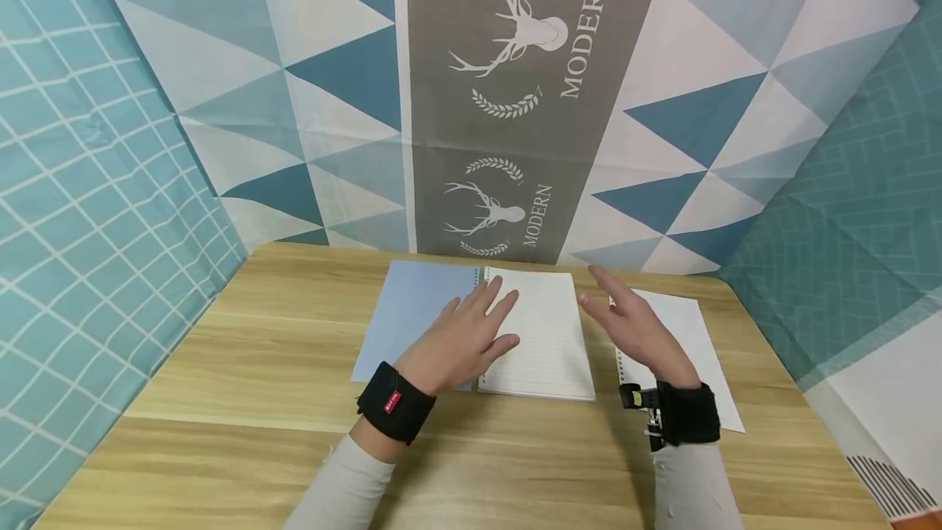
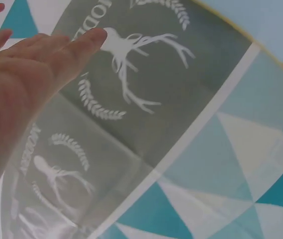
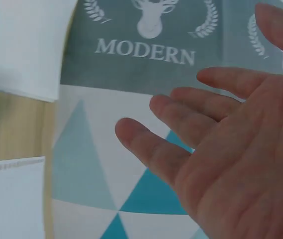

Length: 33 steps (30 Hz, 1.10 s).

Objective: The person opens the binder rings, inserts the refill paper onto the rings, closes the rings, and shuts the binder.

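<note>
A spiral notebook lies spread on the wooden table, its blue cover (image 1: pixel 415 309) on the left and its lined white page (image 1: pixel 548 342) on the right. My left hand (image 1: pixel 462 342) is over the notebook's binding, fingers spread and holding nothing; in the left wrist view the same hand (image 2: pixel 37 69) shows with its fingers extended. My right hand (image 1: pixel 636 325) hovers by the left edge of a white sheet with punched holes (image 1: pixel 684 325), overlapping it in the head view. From the right wrist the hand (image 3: pixel 221 129) shows its palm, with straight fingers and nothing in them.
The wooden table (image 1: pixel 243 334) meets a patterned cloth backdrop (image 1: pixel 508 121) with deer heads and the word MODERN at its far edge. A blue tiled-pattern cloth (image 1: pixel 96 186) rises on the left, a teal one (image 1: pixel 868 211) on the right. Black bands circle both wrists.
</note>
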Each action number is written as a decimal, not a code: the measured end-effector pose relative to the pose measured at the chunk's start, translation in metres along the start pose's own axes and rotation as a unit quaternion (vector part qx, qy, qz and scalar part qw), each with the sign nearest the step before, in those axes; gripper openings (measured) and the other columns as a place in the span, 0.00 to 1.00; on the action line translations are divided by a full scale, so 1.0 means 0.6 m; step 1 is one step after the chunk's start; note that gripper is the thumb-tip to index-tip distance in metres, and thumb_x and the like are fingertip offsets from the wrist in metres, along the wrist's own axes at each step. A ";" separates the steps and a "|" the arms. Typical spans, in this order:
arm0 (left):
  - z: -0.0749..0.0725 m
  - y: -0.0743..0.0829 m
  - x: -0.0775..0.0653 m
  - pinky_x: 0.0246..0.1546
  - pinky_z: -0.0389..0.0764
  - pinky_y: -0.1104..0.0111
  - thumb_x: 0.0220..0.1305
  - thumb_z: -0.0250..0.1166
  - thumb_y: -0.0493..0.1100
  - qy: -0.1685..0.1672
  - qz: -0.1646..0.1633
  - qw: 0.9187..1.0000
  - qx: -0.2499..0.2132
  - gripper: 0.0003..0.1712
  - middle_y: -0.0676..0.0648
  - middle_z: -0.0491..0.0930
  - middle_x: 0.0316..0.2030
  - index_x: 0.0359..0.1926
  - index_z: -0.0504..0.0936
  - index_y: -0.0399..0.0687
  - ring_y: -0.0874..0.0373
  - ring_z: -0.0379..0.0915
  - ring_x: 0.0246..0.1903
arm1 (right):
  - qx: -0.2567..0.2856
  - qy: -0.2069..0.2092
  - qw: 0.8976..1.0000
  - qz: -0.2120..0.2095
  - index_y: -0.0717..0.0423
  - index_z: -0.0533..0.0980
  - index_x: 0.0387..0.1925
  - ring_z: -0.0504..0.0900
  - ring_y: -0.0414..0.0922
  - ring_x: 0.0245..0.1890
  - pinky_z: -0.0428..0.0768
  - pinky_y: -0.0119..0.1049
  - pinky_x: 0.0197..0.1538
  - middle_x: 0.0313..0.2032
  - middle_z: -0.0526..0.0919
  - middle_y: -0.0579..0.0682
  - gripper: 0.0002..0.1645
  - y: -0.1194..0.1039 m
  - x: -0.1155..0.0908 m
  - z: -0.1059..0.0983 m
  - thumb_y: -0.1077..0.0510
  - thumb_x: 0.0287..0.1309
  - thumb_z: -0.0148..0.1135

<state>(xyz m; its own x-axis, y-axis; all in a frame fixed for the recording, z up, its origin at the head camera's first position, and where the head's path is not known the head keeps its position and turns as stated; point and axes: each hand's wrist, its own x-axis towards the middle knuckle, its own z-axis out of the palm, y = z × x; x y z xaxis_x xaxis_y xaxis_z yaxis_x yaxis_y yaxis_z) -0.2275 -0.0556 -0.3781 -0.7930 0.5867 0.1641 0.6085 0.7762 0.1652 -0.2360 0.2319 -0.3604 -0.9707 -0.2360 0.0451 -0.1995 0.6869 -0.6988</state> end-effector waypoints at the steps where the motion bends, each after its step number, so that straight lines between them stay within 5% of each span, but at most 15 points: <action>1: -0.004 0.002 -0.001 0.71 0.65 0.41 0.79 0.44 0.63 0.002 0.002 1.000 -0.001 0.37 0.42 0.50 0.81 0.80 0.55 0.54 0.44 0.49 0.80 | -0.001 0.002 1.000 -0.003 0.49 0.46 0.82 0.51 0.63 0.80 0.58 0.65 0.75 0.81 0.49 0.59 0.45 -0.005 -0.002 -0.001 0.35 0.76 0.45; 12: -0.025 0.046 -0.011 0.72 0.64 0.42 0.79 0.40 0.65 0.023 0.052 0.998 0.031 0.38 0.42 0.48 0.81 0.80 0.53 0.54 0.45 0.47 0.80 | -0.012 0.050 0.998 -0.032 0.52 0.51 0.81 0.54 0.60 0.79 0.59 0.64 0.74 0.79 0.55 0.59 0.44 -0.038 -0.022 -0.014 0.37 0.75 0.49; 33: -0.015 0.085 -0.017 0.72 0.65 0.44 0.78 0.36 0.67 0.000 0.080 0.995 0.060 0.39 0.44 0.45 0.82 0.81 0.51 0.57 0.48 0.44 0.81 | -0.029 0.097 0.995 0.027 0.60 0.48 0.80 0.55 0.67 0.77 0.61 0.67 0.72 0.78 0.53 0.66 0.48 -0.022 -0.042 -0.051 0.35 0.75 0.47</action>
<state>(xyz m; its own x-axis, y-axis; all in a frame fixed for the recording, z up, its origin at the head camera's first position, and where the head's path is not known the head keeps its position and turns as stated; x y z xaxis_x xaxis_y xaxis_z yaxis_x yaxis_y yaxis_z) -0.1879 -0.0243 -0.3624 -0.6864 0.7048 0.1791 0.7186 0.6951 0.0188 -0.2134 0.2501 -0.3305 -0.9866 -0.0649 0.1494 -0.1486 0.7350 -0.6616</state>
